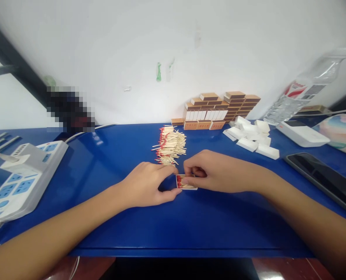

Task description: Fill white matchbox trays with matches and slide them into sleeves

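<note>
A small white matchbox tray [193, 189] lies on the blue table, with red-headed matches [180, 182] inside it. My left hand [149, 184] pinches the tray's left end between thumb and fingers. Over the tray's right part, my right hand [210, 171] is closed, its fingers curled and its thumb down on the matches; part of the tray is hidden beneath it. Just behind both hands is a heap of loose matches [172, 144], most heads pointing left.
Stacked matchboxes [208, 104] stand against the wall, with white empty trays [250, 136] beside them. On the right are a plastic bottle [299, 91], a white device [303, 134] and a phone [327, 177]. A power strip [24, 182] lies at left; the table's edge [190, 252] is in front.
</note>
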`<act>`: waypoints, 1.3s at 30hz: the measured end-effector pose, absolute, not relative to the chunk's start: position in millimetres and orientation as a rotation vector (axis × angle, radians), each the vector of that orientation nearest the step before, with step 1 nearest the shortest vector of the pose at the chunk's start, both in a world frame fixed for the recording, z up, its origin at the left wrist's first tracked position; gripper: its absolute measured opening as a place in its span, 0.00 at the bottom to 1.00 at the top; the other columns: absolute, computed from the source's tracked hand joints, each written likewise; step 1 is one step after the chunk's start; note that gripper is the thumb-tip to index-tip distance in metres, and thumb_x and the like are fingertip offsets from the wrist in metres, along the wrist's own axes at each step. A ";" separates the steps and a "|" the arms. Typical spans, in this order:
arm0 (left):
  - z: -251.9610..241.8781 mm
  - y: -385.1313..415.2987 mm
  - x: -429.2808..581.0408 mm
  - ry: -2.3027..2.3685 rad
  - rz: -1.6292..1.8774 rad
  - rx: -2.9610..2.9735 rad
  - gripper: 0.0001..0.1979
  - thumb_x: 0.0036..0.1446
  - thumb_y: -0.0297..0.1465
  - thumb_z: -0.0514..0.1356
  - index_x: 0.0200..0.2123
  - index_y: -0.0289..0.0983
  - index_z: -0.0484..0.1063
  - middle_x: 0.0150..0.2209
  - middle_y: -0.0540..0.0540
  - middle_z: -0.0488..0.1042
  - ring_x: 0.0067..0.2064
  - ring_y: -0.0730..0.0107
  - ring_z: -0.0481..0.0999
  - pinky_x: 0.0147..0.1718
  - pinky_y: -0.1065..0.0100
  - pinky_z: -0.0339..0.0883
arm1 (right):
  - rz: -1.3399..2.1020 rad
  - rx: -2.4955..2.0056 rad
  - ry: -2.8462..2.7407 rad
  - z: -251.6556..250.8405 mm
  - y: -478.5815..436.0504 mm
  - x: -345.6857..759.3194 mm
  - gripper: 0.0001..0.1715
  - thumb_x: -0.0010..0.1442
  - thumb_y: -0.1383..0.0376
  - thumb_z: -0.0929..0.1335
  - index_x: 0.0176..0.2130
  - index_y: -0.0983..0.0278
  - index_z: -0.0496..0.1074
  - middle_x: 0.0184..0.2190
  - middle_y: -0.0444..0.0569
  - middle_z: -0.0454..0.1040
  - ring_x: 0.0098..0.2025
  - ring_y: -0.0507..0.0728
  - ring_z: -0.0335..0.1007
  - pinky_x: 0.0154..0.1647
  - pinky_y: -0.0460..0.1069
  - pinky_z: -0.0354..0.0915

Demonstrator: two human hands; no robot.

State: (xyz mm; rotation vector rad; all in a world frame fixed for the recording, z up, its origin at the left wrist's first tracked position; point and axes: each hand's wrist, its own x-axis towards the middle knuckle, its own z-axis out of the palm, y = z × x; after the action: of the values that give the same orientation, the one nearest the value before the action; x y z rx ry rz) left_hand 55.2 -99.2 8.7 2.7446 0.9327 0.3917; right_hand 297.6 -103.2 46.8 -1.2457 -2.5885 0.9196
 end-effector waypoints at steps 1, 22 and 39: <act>8.7 -99.3 55.2 0.935 0.389 2.744 0.16 0.63 0.43 0.61 0.46 0.39 0.75 0.26 0.54 0.73 0.25 0.72 0.71 0.26 0.69 0.59 | 0.908 -1.267 -2.591 46.5 -103.2 297.4 0.20 0.65 0.55 0.68 0.26 0.62 0.65 0.22 0.40 0.66 0.22 0.49 0.54 0.24 0.48 0.47; 11.0 -98.4 57.4 0.963 0.334 2.743 0.16 0.61 0.44 0.62 0.47 0.40 0.74 0.24 0.54 0.71 0.23 0.71 0.70 0.26 0.69 0.59 | 0.961 -1.177 -2.659 45.2 -98.9 301.7 0.25 0.67 0.50 0.67 0.25 0.62 0.64 0.21 0.39 0.63 0.23 0.49 0.52 0.25 0.48 0.48; 5.5 -95.4 53.5 1.010 0.651 2.768 0.16 0.62 0.43 0.61 0.47 0.39 0.75 0.20 0.57 0.68 0.20 0.73 0.67 0.24 0.70 0.58 | 0.243 -1.939 -1.011 70.8 15.5 433.6 0.23 0.59 0.50 0.74 0.36 0.69 0.76 0.25 0.48 0.67 0.27 0.53 0.61 0.31 0.56 0.57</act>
State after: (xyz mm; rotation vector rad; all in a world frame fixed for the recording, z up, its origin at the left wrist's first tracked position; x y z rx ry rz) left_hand 53.5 -95.4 5.5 2.7676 1.0096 0.6510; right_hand 433.6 15.5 70.8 -1.9389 -1.0111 0.2427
